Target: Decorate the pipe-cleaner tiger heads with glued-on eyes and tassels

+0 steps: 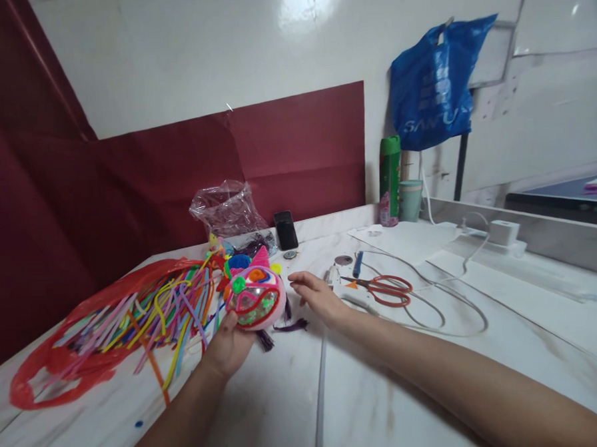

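My left hand (231,347) grips a colourful stuffed craft head (256,299) from below, its thumb on the near side. The head is pink with a pointed ear, sequins, bright piping and dark purple tassels (265,340). Just right of it, my right hand (318,296) hovers with fingers loosely stretched and apart, holding nothing that I can see. Close beyond that hand lie a white glue gun (349,295), partly hidden by the wrist, and scissors with orange handles (389,291). Many coloured pipe cleaners (157,307) lie left of the head on a red plastic bag (47,390).
A black phone (285,230) leans at the back beside a clear plastic bag (228,210). A white cord (463,308) loops across the right side. A green bottle (390,182) and a pale cup (411,201) stand by the wall, under a hanging blue bag (431,86).
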A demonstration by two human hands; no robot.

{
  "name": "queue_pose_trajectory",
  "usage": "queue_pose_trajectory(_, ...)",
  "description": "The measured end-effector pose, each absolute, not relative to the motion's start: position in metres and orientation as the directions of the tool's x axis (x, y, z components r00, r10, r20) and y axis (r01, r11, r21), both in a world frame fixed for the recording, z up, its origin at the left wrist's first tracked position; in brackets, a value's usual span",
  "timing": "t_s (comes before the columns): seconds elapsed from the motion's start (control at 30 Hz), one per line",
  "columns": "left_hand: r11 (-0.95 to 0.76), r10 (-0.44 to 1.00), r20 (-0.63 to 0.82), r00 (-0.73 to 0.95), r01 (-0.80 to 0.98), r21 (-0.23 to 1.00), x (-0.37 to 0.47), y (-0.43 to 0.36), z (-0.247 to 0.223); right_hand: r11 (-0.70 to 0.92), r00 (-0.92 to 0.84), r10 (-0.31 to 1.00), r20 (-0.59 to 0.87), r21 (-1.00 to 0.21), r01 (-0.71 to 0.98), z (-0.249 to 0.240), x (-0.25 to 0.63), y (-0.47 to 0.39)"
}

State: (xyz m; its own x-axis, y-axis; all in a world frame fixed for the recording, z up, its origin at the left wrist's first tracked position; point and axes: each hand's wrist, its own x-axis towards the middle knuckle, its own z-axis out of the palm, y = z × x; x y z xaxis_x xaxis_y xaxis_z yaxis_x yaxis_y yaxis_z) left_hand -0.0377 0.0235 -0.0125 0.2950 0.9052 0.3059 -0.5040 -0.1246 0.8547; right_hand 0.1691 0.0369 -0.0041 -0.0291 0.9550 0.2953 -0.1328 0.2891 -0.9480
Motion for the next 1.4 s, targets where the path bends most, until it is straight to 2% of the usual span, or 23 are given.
queue_pose_trajectory(0.17,-0.076,0.859,0.356,0.368,-0.595,0.800,-0.037,0.019,-0.008,0.160,-0.278,0.936,0.217,-0.964,-0.214,-0.005,0.164,0.034)
queue_pose_trajectory(0.43,-0.107,0.899,0.339,0.277,-0.611,0.784,-0.036,0.019,-0.004,0.083,-0.296,0.941,0.162,-0.961,-0.263,-0.010,0.164,0.037)
queue_pose_trajectory(0.57,-0.144,0.926,0.327,0.188,-0.625,0.767,-0.034,0.018,-0.002,0.161,-0.249,0.943,0.220,-0.959,-0.235,-0.011,0.164,0.038)
queue_pose_trajectory(0.63,-0.173,0.930,0.338,0.145,-0.638,0.750,-0.034,0.016,0.001,0.177,-0.298,0.919,0.256,-0.947,-0.267,-0.014,0.161,0.037)
queue_pose_trajectory(0.7,-0.209,0.929,0.356,0.104,-0.646,0.734,-0.033,0.014,0.004,0.105,-0.409,0.886,0.219,-0.953,-0.283,-0.018,0.157,0.034)
queue_pose_trajectory(0.83,-0.261,0.924,0.380,0.047,-0.648,0.715,-0.031,0.010,0.012,0.006,-0.505,0.857,0.101,-0.982,-0.187,-0.026,0.149,0.025)
queue_pose_trajectory(1.23,-0.316,0.911,0.411,-0.022,-0.678,0.663,-0.027,0.009,0.019,-0.005,-0.584,0.812,-0.011,-1.000,0.012,-0.027,0.149,0.012)
queue_pose_trajectory(1.4,-0.252,0.928,0.373,0.014,-0.712,0.655,-0.026,0.009,0.018,0.046,-0.613,0.790,-0.012,-0.996,0.078,-0.026,0.149,0.008)
